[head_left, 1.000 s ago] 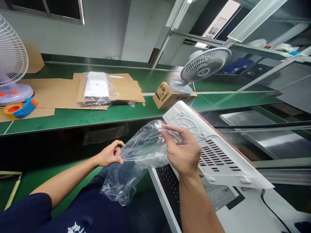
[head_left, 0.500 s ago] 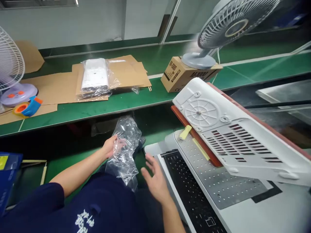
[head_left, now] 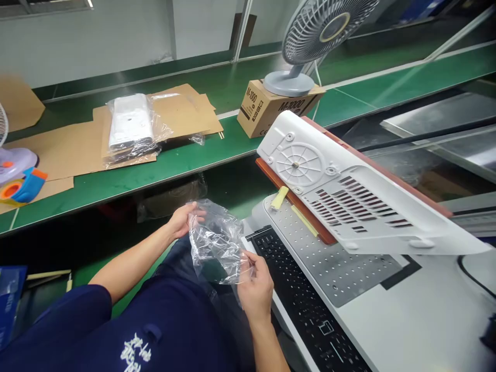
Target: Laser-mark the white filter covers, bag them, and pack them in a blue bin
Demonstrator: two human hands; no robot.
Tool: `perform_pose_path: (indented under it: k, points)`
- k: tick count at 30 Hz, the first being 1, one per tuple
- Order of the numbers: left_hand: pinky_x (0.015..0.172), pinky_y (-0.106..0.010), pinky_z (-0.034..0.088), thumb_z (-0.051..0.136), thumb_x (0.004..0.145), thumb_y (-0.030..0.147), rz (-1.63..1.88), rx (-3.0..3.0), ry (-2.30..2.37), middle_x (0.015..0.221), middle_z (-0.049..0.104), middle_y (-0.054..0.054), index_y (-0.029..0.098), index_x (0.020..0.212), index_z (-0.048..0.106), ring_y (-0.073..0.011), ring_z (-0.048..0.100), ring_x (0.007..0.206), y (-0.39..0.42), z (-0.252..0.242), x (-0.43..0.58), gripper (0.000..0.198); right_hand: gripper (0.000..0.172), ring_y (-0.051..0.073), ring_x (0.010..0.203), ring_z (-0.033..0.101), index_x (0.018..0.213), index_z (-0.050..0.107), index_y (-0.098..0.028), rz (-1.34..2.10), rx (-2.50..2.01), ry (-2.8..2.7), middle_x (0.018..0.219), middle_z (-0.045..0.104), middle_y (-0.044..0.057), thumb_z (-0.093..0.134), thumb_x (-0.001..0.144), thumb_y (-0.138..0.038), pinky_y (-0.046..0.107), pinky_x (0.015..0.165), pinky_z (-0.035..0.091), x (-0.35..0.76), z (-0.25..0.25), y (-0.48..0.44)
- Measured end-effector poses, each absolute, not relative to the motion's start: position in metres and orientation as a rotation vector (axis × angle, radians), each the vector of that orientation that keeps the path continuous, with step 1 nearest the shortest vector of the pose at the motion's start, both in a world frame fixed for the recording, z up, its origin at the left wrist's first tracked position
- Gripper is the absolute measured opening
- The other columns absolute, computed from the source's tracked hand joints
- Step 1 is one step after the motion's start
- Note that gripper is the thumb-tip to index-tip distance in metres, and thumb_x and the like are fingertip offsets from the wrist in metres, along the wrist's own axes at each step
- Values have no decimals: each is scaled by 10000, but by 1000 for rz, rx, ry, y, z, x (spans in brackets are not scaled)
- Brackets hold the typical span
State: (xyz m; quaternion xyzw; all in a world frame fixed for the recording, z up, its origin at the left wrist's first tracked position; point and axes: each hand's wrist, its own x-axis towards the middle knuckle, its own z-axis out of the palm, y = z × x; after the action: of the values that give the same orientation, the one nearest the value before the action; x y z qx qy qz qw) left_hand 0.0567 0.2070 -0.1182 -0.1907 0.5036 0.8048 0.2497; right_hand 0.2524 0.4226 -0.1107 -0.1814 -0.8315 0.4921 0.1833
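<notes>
A clear plastic bag [head_left: 215,240] is stretched between my two hands, above my lap. My left hand [head_left: 185,219] grips its upper left edge, fingers closed on the film. At the lower right edge, my right hand [head_left: 256,281] pinches the bag between thumb and fingers. Through the thin film the bag looks empty. Just right of my right hand is a machine with a black keypad panel [head_left: 306,310] and a grey perforated plate [head_left: 321,258]. Over that plate a white plastic housing [head_left: 310,165] with vent slots rests tilted on a reddish-brown board [head_left: 294,199].
On the green shelf [head_left: 186,163] ahead lie cardboard sheets [head_left: 70,150] and a bagged white part [head_left: 130,121]. A grey fan [head_left: 290,82] stands on an M-1000 carton [head_left: 256,108]. A tape dispenser [head_left: 29,186] is at far left. A black cable [head_left: 473,276] lies at right.
My right hand, open and apart from the bag before, has closed on its lower right edge. The bag is now spread out between both hands. The view has shifted to the right.
</notes>
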Motion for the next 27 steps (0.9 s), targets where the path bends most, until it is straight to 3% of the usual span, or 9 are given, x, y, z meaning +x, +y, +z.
perform_pose_path:
  k: [3,6,10,14,15,18,21,24,27]
  points:
    - [692,-328,630,798,970,353,2109,-719,1693,1042,757,-168,159,1020,617,-206,748,751,190,-139,64,270,329,264,936,724,1092,740,-246,1290,-400,-2624,1066,775,77,546,1041,-507,365,806,520,253,-105,420]
    - [827,-329,620,833,927,337,2073,-768,1918,1118,723,-107,198,1078,619,-211,735,947,172,-144,87,296,198,252,880,706,974,723,-268,1194,-359,-3071,1011,777,38,575,1028,-388,340,740,427,256,-106,410]
    - [1045,-392,581,814,927,387,1795,170,2219,1218,744,-91,226,1135,716,-260,705,1169,167,-122,129,280,145,252,950,720,943,726,-270,1282,-449,-3194,1033,791,28,600,1003,-308,320,769,413,251,-103,398]
    - [1293,-551,410,856,898,503,1337,1078,2127,1551,636,-154,257,1516,585,-379,500,1545,190,-106,159,717,275,240,858,698,955,724,-262,1498,-528,-2991,912,769,22,503,1027,-409,316,751,428,233,-91,396]
    - [1317,-568,373,834,920,479,1292,1141,2143,1582,615,-160,255,1558,543,-382,439,1597,198,-107,161,737,325,238,826,684,947,720,-259,1517,-504,-2957,874,754,22,467,1038,-441,317,735,425,230,-87,397]
    - [1310,-541,384,638,988,212,1214,1119,2342,1522,668,-132,256,1514,569,-321,451,1601,212,-114,156,532,396,233,784,659,970,723,-260,1504,-421,-2936,849,736,17,430,1061,-510,317,711,415,231,-80,403]
    - [1232,-490,455,546,890,29,909,1087,2545,1400,741,-93,261,1361,682,-295,604,1451,212,-119,136,542,255,227,797,664,1037,732,-267,1271,-450,-3047,879,734,12,529,1046,-421,320,723,403,245,-85,413]
    - [1018,-428,555,555,924,65,515,988,2598,1233,797,-79,267,1259,740,-296,740,1176,199,-121,111,433,151,232,847,678,1112,728,-276,936,-523,-3203,941,722,12,644,987,-273,326,729,382,268,-102,426]
    - [842,-363,559,567,972,123,397,853,2660,1186,799,-64,297,1242,747,-297,754,1100,181,-123,93,369,125,246,884,688,1071,723,-272,800,-576,-3343,975,710,21,665,974,-220,339,734,382,289,-122,436]
